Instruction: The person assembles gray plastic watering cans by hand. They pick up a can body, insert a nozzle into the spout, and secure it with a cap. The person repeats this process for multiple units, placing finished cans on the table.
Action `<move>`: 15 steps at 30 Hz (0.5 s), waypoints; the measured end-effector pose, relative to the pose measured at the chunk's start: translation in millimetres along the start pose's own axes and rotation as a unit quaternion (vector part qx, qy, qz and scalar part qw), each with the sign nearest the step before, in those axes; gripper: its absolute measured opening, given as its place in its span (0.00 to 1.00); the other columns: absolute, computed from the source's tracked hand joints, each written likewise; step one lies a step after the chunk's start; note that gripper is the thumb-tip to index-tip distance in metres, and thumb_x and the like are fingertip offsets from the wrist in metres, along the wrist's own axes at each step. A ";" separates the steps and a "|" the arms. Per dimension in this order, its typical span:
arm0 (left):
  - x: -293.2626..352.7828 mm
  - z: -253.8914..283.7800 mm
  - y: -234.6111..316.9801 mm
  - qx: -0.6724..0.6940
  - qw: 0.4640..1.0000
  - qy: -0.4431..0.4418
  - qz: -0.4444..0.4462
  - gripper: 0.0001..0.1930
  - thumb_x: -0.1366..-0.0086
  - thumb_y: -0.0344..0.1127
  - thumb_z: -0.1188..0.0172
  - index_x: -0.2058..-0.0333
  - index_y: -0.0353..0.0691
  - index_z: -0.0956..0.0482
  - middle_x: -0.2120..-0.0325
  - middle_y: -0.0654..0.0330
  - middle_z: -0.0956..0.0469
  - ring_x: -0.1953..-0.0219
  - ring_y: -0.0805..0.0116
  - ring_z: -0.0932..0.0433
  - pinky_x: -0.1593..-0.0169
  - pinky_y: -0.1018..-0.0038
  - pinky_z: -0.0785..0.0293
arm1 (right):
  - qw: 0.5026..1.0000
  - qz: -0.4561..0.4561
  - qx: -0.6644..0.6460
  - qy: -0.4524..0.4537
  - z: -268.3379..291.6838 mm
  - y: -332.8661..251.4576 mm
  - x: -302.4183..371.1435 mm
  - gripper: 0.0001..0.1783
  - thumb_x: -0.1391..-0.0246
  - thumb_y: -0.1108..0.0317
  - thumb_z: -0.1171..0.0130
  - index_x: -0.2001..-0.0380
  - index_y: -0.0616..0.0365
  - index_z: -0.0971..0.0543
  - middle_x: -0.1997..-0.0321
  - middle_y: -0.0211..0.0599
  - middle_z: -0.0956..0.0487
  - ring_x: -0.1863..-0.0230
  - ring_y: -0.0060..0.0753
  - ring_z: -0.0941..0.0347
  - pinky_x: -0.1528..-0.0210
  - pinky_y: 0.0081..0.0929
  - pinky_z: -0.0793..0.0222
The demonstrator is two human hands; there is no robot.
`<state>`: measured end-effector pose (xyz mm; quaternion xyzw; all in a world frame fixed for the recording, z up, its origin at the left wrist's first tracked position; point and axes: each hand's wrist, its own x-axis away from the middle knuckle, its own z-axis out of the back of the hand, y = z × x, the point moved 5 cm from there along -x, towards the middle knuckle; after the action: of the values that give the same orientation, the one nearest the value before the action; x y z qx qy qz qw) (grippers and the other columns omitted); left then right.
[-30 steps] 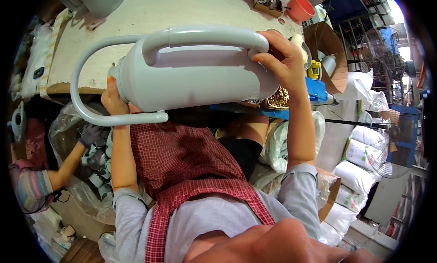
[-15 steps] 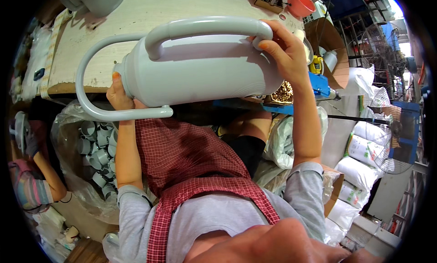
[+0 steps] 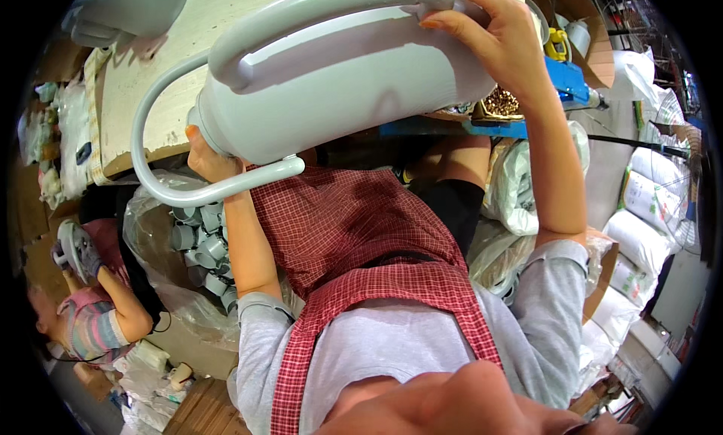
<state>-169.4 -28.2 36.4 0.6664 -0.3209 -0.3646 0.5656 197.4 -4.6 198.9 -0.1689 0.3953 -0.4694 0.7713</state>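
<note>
A large light-grey flask [image 3: 339, 88], shaped like a thermos jug, is held lying on its side above my lap. It has a thick fixed side handle [image 3: 316, 9] along its upper side. A curved swing handle [image 3: 143, 126] loops out past its narrower left end. My left hand [image 3: 213, 156] is closed around that narrow end, inside the loop. My right hand [image 3: 489, 36] grips the right end, with the thumb on the body beside the side handle's end. Some of its fingers are cut off by the top of the picture.
A worktable [image 3: 143, 73] lies beyond the flask, with another grey vessel [image 3: 124, 13] at its far left. Below left, a plastic bag [image 3: 173, 284] holds several grey cup-like parts [image 3: 211, 250]. Brass-coloured small parts [image 3: 501, 102] and a blue tool [image 3: 565, 81] are at right. A co-worker [image 3: 105, 314] sits at left.
The flask's right end has risen and moved right in the picture, so it tilts more. Both hands keep their hold. The whole view has shifted, showing more of the co-worker.
</note>
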 end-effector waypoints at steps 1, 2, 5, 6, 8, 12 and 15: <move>3.4 -0.9 4.0 0.035 0.999 0.012 0.008 0.26 0.28 0.52 0.53 0.65 0.30 0.20 0.73 0.58 0.19 0.71 0.70 0.21 0.68 0.73 0.23 | 0.999 0.028 0.029 0.021 -1.1 1.6 3.0 0.22 0.54 0.64 0.32 0.55 0.62 0.21 0.57 0.43 0.20 0.54 0.42 0.24 0.49 0.32 0.31; 5.7 -6.5 6.5 0.075 0.997 0.020 0.018 0.25 0.29 0.52 0.50 0.67 0.31 0.20 0.74 0.60 0.20 0.72 0.72 0.22 0.68 0.75 0.25 | 0.995 0.053 0.065 0.044 2.2 3.6 5.8 0.23 0.54 0.64 0.32 0.55 0.63 0.21 0.57 0.43 0.20 0.53 0.41 0.24 0.48 0.32 0.31; -10.5 8.6 -9.4 0.099 0.992 0.023 -0.073 0.20 0.29 0.45 0.51 0.66 0.30 0.21 0.73 0.57 0.20 0.72 0.66 0.21 0.66 0.70 0.21 | 0.990 0.081 0.075 0.086 2.0 4.5 9.3 0.20 0.51 0.61 0.33 0.56 0.60 0.20 0.62 0.39 0.20 0.62 0.36 0.24 0.56 0.30 0.28; -30.7 31.5 -11.4 -0.208 0.957 0.022 -0.203 0.20 0.29 0.45 0.52 0.64 0.31 0.21 0.71 0.57 0.19 0.69 0.67 0.20 0.64 0.69 0.21 | 0.989 0.086 0.065 0.105 -1.1 7.4 10.7 0.20 0.52 0.61 0.33 0.57 0.59 0.19 0.62 0.39 0.19 0.62 0.36 0.23 0.56 0.31 0.28; -23.6 35.0 -19.8 -0.051 0.997 0.053 -0.040 0.19 0.31 0.43 0.50 0.60 0.28 0.22 0.62 0.49 0.19 0.64 0.61 0.20 0.60 0.65 0.20 | 0.983 0.103 0.085 0.130 -9.9 8.8 12.2 0.20 0.53 0.63 0.33 0.55 0.57 0.19 0.59 0.39 0.17 0.57 0.39 0.22 0.49 0.33 0.29; -2.2 7.4 7.3 0.012 0.998 0.053 -0.029 0.25 0.29 0.48 0.50 0.57 0.25 0.24 0.60 0.46 0.21 0.59 0.58 0.21 0.53 0.61 0.23 | 0.985 0.035 0.099 0.140 -23.3 15.3 14.9 0.21 0.54 0.52 0.34 0.56 0.46 0.17 0.60 0.36 0.18 0.50 0.39 0.26 0.41 0.39 0.41; 39.2 -10.9 60.2 -0.127 0.985 0.013 -0.115 0.31 0.28 0.54 0.58 0.58 0.23 0.24 0.61 0.43 0.21 0.60 0.55 0.21 0.57 0.60 0.20 | 0.984 -0.015 0.106 0.145 -25.6 17.4 21.6 0.23 0.50 0.45 0.38 0.53 0.39 0.20 0.59 0.33 0.18 0.47 0.35 0.27 0.37 0.52 0.50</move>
<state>-140.4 -64.8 92.0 0.6262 -0.1854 -0.4562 0.6045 193.4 -11.6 162.1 -0.0224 0.4482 -0.5393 0.7125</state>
